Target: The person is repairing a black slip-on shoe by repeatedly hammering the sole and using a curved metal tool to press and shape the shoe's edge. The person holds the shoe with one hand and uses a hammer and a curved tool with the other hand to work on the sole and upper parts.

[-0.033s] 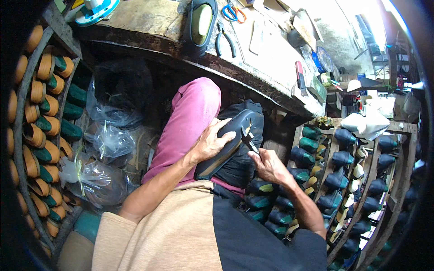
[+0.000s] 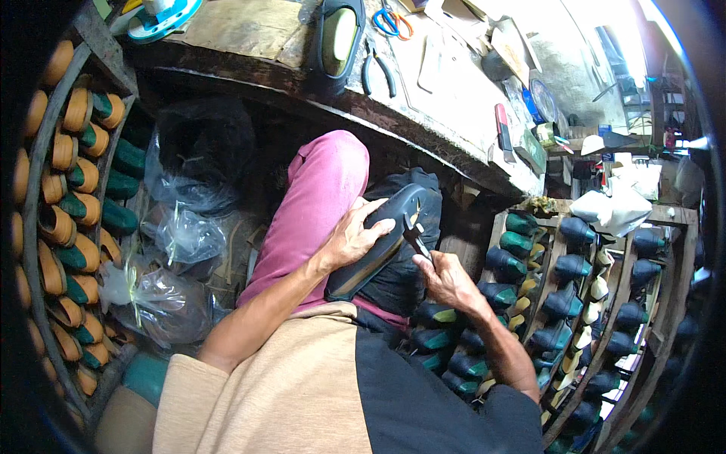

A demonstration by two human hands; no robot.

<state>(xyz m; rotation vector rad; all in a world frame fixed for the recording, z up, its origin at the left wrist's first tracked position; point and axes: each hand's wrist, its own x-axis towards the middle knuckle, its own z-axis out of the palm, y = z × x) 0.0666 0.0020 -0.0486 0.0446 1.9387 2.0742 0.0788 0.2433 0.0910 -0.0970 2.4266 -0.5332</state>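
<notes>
A dark shoe [image 2: 389, 227] lies slantwise across my lap, its underside showing and a pale patch near its far end. My left hand [image 2: 359, 234] grips the shoe along its left side, thumb over the edge. In my right hand [image 2: 448, 278] is a pair of pincers [image 2: 414, 231] with a dark metal head, held by the handle. The pincers' head is at the shoe's right edge, near the pale patch; whether the jaws pinch any material is too small to tell.
Ahead is a workbench [image 2: 249, 49] bearing another dark shoe [image 2: 338, 41], pliers [image 2: 376, 69], scissors [image 2: 391, 23] and a red-handled knife [image 2: 503, 130]. Racks of tan shoes [image 2: 68, 250] and dark shoes [image 2: 563, 299] flank me. Plastic bags [image 2: 181, 234] sit at the left.
My right forearm and elbow have shifted very slightly to the left. The shoe, my left hand and the pincers look nearly the same.
</notes>
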